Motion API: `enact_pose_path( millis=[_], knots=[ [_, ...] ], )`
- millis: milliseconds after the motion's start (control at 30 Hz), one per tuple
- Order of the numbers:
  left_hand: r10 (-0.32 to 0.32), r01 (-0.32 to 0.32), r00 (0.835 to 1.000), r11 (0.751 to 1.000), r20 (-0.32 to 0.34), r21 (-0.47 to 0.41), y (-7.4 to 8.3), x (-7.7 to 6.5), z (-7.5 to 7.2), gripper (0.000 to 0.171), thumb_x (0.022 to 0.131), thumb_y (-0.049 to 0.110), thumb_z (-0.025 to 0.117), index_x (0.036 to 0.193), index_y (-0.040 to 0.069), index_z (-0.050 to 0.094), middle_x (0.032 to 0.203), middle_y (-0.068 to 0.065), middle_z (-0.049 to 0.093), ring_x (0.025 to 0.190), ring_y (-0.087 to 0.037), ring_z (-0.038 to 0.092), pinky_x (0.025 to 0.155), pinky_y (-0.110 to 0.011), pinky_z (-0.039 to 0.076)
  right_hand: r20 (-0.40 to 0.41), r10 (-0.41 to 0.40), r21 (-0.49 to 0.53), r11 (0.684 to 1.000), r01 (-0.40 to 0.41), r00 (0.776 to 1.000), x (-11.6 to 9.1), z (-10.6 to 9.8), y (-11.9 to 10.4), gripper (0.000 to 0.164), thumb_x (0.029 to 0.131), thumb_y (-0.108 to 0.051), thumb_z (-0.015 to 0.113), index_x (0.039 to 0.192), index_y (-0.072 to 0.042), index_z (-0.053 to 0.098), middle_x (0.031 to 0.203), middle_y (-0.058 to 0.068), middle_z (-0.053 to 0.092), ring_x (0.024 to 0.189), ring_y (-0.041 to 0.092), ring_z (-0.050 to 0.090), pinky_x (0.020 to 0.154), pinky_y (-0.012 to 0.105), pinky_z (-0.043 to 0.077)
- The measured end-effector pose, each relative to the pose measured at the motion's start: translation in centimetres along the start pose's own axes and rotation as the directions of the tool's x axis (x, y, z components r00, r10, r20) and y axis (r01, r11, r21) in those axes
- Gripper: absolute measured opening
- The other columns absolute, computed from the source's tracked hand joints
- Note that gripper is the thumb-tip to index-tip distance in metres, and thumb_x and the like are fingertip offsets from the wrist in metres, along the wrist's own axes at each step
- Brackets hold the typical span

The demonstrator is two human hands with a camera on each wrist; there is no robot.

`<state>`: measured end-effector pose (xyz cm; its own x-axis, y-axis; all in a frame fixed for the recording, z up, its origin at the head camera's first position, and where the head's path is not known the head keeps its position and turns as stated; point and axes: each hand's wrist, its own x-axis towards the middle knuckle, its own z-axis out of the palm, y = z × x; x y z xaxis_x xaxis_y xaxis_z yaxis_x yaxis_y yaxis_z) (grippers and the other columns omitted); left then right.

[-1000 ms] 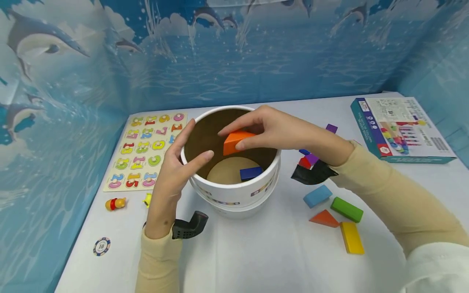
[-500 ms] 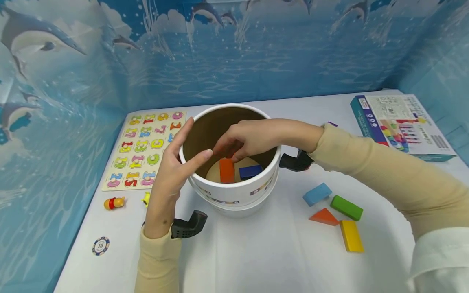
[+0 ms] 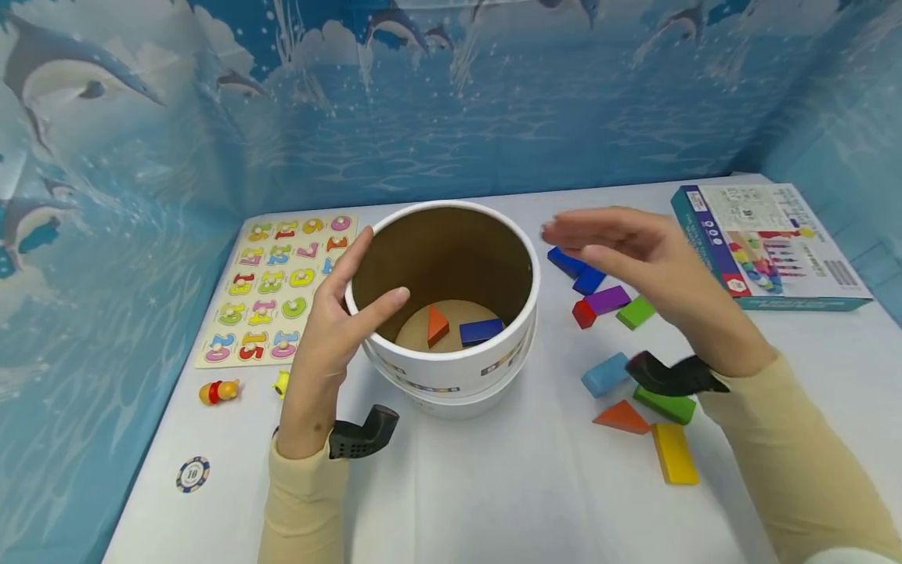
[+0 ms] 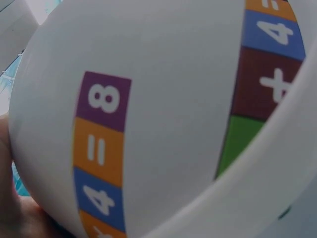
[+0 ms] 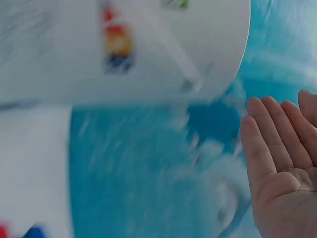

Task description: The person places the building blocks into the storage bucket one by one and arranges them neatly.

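Note:
My left hand (image 3: 337,325) grips the left rim of a white bucket (image 3: 433,370), with its thumb over the rim. In the left wrist view the bucket wall (image 4: 163,114) bears printed numbers and signs. On the bucket's floor lie an orange triangular block (image 3: 436,326) and a blue rectangular block (image 3: 481,332), apart from each other. My right hand (image 3: 651,262) is to the right of the bucket, over the table, fingers extended and holding nothing. Below and left of it are blue blocks (image 3: 566,262), a purple block (image 3: 607,299), a red block (image 3: 584,314) and a green block (image 3: 636,312).
Nearer on the right lie a light-blue block (image 3: 606,375), an orange-red triangle (image 3: 623,417), a green block (image 3: 665,406) and a yellow block (image 3: 675,455). A box (image 3: 796,251) stands back right. Left are a number puzzle board (image 3: 232,329), small figures (image 3: 219,392) and a chip (image 3: 193,474).
My right hand lowered the orange triangular block into the bucket, let it go, and moved out to the right. The left hand stays at the rim.

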<state>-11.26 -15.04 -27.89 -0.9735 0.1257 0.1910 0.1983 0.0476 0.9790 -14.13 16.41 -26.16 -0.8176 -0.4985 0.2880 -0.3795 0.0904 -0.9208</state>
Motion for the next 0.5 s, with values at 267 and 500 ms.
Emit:
enact_pose_path(
  millis=[267,500],
  knots=[
    [0.013,-0.013,1.0,0.999,-0.009,0.031,0.0,0.1,0.0,0.072,0.077,0.017,0.067,0.139,0.018,0.031,0.142,0.006,0.028,0.129,-0.011,0.021,0.102,-0.049,0.023,-0.001,0.289,-0.144,0.947,-0.286,0.957,-9.2,-4.5,8.5,0.036,0.09,-0.006,0.048,0.127,-0.003,0.046,0.121,0.008,0.054,0.11,0.008,0.051,0.082,0.016,0.044],
    [0.008,-0.008,1.0,1.0,-0.008,0.019,0.0,0.1,0.1,0.071,0.077,0.015,0.066,0.139,0.018,0.032,0.142,0.007,0.027,0.129,-0.011,0.02,0.102,-0.05,0.021,0.178,0.348,-0.168,0.932,-0.32,0.92,-11.7,-4.3,13.0,0.037,0.088,-0.009,0.054,0.124,-0.003,0.051,0.124,0.013,0.052,0.113,-0.001,0.044,0.086,0.012,0.039]
  ],
)
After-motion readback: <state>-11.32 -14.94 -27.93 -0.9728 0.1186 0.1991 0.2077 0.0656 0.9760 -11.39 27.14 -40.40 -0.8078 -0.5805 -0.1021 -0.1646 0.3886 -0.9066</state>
